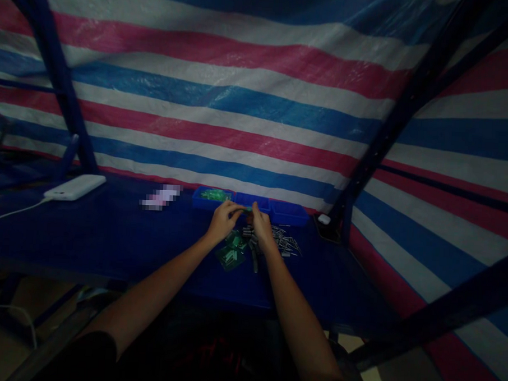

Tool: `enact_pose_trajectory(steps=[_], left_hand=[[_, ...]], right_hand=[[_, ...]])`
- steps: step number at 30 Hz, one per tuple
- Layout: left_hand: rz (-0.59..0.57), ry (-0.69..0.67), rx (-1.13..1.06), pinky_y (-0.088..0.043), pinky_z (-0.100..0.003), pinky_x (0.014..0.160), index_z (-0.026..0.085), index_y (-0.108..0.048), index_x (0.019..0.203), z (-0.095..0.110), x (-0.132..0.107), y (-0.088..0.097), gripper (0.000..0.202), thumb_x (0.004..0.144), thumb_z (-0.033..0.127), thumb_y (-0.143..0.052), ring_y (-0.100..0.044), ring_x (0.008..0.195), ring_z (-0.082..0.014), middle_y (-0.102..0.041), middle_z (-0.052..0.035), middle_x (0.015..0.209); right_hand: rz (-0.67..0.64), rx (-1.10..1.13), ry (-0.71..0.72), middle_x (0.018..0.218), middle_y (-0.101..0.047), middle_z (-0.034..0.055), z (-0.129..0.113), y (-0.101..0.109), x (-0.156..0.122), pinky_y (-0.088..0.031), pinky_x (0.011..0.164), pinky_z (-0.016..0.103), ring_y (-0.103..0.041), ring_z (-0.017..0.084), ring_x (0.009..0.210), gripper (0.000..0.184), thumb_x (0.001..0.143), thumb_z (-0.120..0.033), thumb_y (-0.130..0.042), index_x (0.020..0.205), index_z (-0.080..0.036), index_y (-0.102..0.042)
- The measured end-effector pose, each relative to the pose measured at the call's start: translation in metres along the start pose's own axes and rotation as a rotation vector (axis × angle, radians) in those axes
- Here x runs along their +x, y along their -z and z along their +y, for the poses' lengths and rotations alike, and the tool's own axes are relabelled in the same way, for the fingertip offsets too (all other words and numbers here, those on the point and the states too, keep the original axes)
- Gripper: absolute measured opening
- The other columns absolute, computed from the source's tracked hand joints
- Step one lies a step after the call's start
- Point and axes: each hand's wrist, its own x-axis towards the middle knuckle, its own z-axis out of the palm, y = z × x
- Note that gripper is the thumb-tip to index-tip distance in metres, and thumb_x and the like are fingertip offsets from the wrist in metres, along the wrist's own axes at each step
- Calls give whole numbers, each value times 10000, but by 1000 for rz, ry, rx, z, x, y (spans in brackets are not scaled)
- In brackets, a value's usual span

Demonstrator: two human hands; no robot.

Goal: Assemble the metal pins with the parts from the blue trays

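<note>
My left hand [223, 220] and my right hand [261, 224] are close together over the blue table, both with closed fingers. A small green piece [248, 209] shows at the fingertips between them; its exact kind is too small to make out. Below and between my wrists lie several flat green pieces [231, 257], some with pale strips on them. Around my right hand is a loose pile of thin grey metal rods [289, 244]. A dark, narrow tool-like thing [255, 262] lies by my right wrist.
Blue bins stand in a row behind my hands; the left bin [197, 201] holds bright green pieces. A white power bank [75, 188] with a cable lies left. A small white case [324, 219] sits near the right frame post [346, 201]. Striped sheeting [224, 94] closes the back.
</note>
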Motion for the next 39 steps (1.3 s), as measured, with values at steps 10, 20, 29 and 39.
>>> enact_pose_trajectory(steps=[10, 20, 29, 39], left_hand=[[-191, 140, -9, -416, -292, 716, 155, -679, 819, 11, -2, -4, 277, 793, 367, -502, -558, 754, -182, -649, -44, 776], [-148, 568, -257, -265, -225, 450, 139, -588, 685, -3, 8, 6, 395, 811, 473, -418, -396, 447, -96, -522, 9, 557], [80, -76, 213, -400, -253, 660, 156, -667, 882, -4, 2, 7, 218, 844, 276, -490, -535, 695, -148, -579, -38, 752], [-163, -199, 184, -447, -248, 737, 224, -619, 1102, 0, -6, 0, 425, 761, 61, -425, -535, 810, -133, -524, -41, 959]], right_hand=[[116, -209, 294, 659, -637, 12, -1, 0, -5, -398, 611, 242, -525, 137, 608, 309, 795, -370, -434, 703, -158, -639], [4, -235, 360, 979, -674, 25, -3, -4, -11, -450, 837, 307, -610, 171, 873, 418, 669, -105, -445, 1026, -199, -642], [54, 51, 78, 1008, -638, 65, -8, 2, -5, -385, 902, 319, -529, 212, 1034, 381, 687, -517, -547, 782, -176, -687], [70, 456, -149, 556, -590, -28, -7, 12, 0, -365, 493, 222, -497, 106, 512, 202, 559, -353, -632, 625, -163, -614]])
